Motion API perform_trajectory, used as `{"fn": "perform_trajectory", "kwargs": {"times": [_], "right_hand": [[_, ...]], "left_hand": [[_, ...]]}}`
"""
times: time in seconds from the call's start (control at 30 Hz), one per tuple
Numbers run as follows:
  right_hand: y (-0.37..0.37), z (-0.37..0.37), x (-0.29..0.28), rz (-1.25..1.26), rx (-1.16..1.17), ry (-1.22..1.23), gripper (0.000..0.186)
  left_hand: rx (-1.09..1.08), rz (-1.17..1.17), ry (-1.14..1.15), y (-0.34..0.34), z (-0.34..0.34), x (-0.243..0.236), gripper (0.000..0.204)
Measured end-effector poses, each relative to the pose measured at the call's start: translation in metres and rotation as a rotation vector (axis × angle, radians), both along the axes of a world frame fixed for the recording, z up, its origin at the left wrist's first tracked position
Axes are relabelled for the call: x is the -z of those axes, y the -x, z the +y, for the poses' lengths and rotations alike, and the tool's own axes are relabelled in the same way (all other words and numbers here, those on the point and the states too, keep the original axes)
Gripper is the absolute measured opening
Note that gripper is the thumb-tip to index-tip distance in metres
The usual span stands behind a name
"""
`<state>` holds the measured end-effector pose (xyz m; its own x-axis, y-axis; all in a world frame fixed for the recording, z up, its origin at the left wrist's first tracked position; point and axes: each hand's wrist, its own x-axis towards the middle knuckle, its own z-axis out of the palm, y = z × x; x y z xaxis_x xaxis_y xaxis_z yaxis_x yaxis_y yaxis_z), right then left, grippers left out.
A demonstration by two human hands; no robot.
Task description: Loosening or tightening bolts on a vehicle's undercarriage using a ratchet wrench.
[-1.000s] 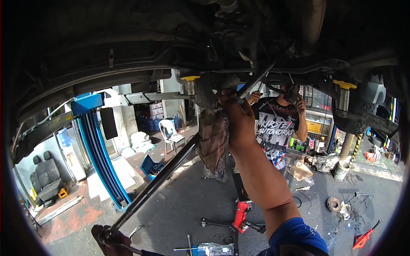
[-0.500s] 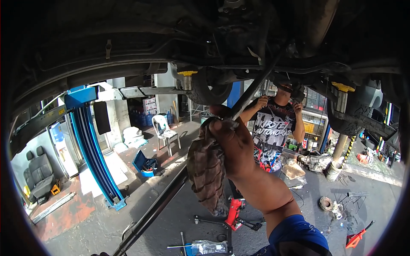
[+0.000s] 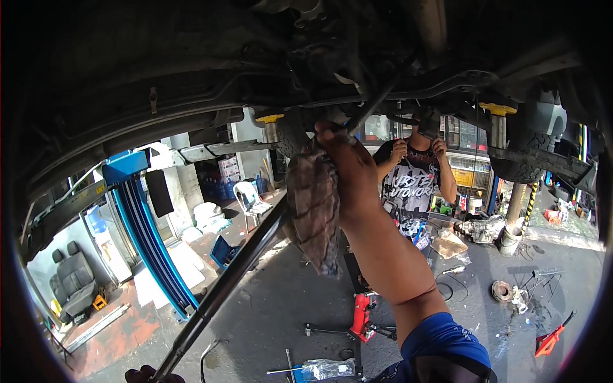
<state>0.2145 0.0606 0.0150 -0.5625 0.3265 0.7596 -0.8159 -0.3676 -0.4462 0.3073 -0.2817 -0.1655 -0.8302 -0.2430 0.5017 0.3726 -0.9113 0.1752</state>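
A long dark metal shaft (image 3: 220, 288) slants from the lower left up into the car's underbody. My right hand (image 3: 350, 163) is closed round its upper stretch, with a dirty brownish rag (image 3: 313, 210) between palm and shaft. The rag's loose end hangs below the hand. At the bottom edge, my left hand (image 3: 142, 375) shows only in part, its dark fingers bent round the shaft's lower end. Above the right hand, the shaft's upper part (image 3: 377, 105) runs in among shadowed parts, where its end is hard to make out.
Overhead is the raised car's underside (image 3: 191, 76), on yellow lift pads (image 3: 498, 109). A co-worker (image 3: 415, 175) stands ahead, both hands raised beneath the car. A blue lift post (image 3: 153, 236) is on the left. On the floor are a red jack (image 3: 362, 316) and a red stand (image 3: 552, 338).
My right hand and the rag have moved up along the shaft. Fingers of my left hand have come into view at the bottom edge. The whole view has shifted slightly.
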Motion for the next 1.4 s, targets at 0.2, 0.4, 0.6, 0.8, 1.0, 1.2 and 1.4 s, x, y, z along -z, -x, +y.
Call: {"fn": "perform_trajectory", "kwargs": {"times": [0.2,0.4,0.6,0.8,1.0,1.2,1.4], "right_hand": [[-0.009,0.022,-0.021,0.009,-0.116,0.042,0.023],[-0.005,0.030,-0.016,-0.066,-0.088,-0.009,0.023],[-0.015,0.015,-0.004,-0.033,-0.144,-0.133,0.029],[-0.011,-0.001,0.020,-0.015,-0.313,-0.146,0.033],[-0.007,-0.023,0.023,0.007,-0.406,-0.131,0.035],[-0.009,-0.047,0.011,0.041,-0.320,-0.117,0.037],[-0.010,-0.059,0.007,0.044,-0.331,-0.029,0.040]], "left_hand": [[-0.064,0.099,0.170,-0.002,0.016,-0.009,0.029],[-0.035,0.086,-0.018,-0.008,0.032,-0.007,0.026],[-0.208,0.134,-0.043,-0.016,0.015,0.021,0.020],[-0.352,0.058,-0.143,-0.033,0.013,0.021,0.011],[-0.780,-0.307,0.124,-0.038,-0.036,0.052,0.013],[-0.867,-0.160,0.200,-0.041,-0.041,0.028,0.015],[-0.186,0.056,0.158,-0.029,-0.075,0.056,0.012]]}}
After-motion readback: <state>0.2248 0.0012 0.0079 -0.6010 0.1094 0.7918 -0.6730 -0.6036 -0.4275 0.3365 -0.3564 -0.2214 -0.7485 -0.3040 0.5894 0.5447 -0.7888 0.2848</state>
